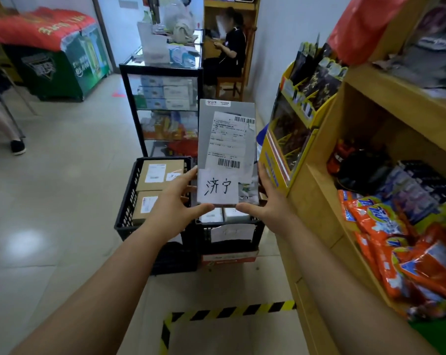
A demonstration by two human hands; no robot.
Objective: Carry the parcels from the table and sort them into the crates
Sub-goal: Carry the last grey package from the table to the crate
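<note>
Head view: both arms reach forward over the floor [63, 190], between a wooden shelf [327, 206] on the right and open tiles on the left.
Parcel: a flat grey parcel [227, 139] stands upright, long side vertical, lifted above the crates; a shipping label with barcodes faces the camera, and a white note [218, 186] with handwritten characters covers its lower left.
Left hand: the left hand [177, 201] clasps the parcel's lower left edge, fingers behind, thumb along the bottom edge.
Right hand: the right hand [268, 201] clasps the lower right edge, thumb along the bottom, fingers up the side.
Left crate: a black crate [129, 196] sits on the floor just left of the parcel, with brown boxes [160, 172] inside.
Right crate: a second black crate [229, 234] touches the first, directly below the parcel; white packages lie in it and a paper tag hangs on its front.
Floor: yellow-black tape [229, 310] marks the tiles near the camera.
</note>
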